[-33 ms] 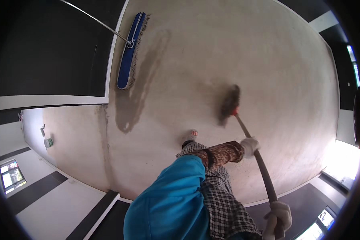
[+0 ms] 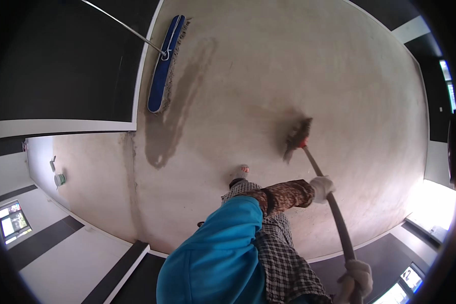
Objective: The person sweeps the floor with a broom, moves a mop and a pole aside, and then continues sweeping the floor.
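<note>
A broom [image 2: 297,138] with a dark head, a red socket and a long wooden handle slants across the right half of the head view. Its head touches the floor in front of me and is a little blurred. White-gloved, my left hand [image 2: 321,189] is wrapped round the middle of the handle, the arm in a brown patterned sleeve reaching across my body. Lower down, near the handle's upper end, my right hand [image 2: 357,276] grips it, also in a white glove. The fingers of both hands are closed on the wood.
A wide blue dust mop [image 2: 159,83] with a metal pole lies by the white-edged dark wall at the left, beside a wet-looking dark patch [image 2: 162,142] on the concrete floor [image 2: 228,61]. A small green-and-white container [image 2: 60,179] stands far left. My foot [image 2: 243,171] is forward.
The broom head has shifted slightly right and nearer to me. Both hands have moved a little to the right with the handle, the right one also lower, still gripping it.
</note>
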Demonstrator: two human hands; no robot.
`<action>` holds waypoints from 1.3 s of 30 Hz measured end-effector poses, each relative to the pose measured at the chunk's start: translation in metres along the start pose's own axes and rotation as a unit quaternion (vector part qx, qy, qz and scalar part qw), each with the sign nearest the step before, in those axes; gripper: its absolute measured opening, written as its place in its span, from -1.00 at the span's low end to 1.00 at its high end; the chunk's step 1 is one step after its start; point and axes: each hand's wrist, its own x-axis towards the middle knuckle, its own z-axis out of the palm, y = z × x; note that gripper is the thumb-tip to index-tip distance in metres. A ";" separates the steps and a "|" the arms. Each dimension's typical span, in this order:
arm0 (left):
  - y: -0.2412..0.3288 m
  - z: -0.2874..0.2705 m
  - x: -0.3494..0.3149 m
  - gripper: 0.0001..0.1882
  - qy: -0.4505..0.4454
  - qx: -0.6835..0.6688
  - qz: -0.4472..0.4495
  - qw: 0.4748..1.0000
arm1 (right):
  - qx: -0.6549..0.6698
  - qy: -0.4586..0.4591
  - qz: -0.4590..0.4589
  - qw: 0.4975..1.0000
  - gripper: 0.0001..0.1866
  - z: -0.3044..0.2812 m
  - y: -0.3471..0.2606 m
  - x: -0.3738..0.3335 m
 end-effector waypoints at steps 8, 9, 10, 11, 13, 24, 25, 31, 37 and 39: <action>-0.030 -0.050 -0.068 -0.99 0.160 0.055 -0.109 0.980 | 0.215 0.169 0.017 0.962 -0.73 -0.009 0.074 0.001; -0.081 -0.030 -0.063 -0.94 0.188 0.070 -0.113 0.973 | 0.222 0.142 0.097 0.960 -0.73 0.008 0.091 0.007; -0.098 -0.047 -0.082 -0.87 0.236 0.120 -0.097 0.959 | 0.229 0.126 0.181 0.948 -0.72 0.020 0.109 0.012; -0.118 -0.062 -0.100 -0.82 0.253 0.126 -0.112 0.953 | 0.223 0.072 0.305 0.923 -0.80 0.038 0.082 0.043; -0.165 -0.081 -0.142 -0.88 0.264 0.115 -0.133 0.948 | 0.329 -0.018 0.238 0.914 -0.85 0.090 0.097 0.069; -0.128 -0.044 -0.044 -0.81 0.037 0.159 -0.106 0.981 | 0.376 0.106 0.228 0.892 -0.88 0.050 0.084 0.028; -0.121 -0.019 -0.023 -0.84 0.070 0.119 -0.076 0.988 | 0.334 0.150 0.248 0.897 -0.89 0.042 0.069 0.016; -0.038 0.068 0.046 -0.91 -0.017 0.069 0.124 0.990 | 0.187 0.223 0.238 0.927 -0.90 0.015 0.036 -0.041; 0.064 0.063 -0.025 -0.92 -0.064 0.154 0.051 0.985 | 0.212 0.370 0.141 0.894 -0.81 -0.022 0.062 -0.155; 0.051 0.071 -0.056 -0.87 -0.080 0.232 0.018 0.969 | 0.311 0.354 0.172 0.865 -0.82 -0.017 0.091 -0.190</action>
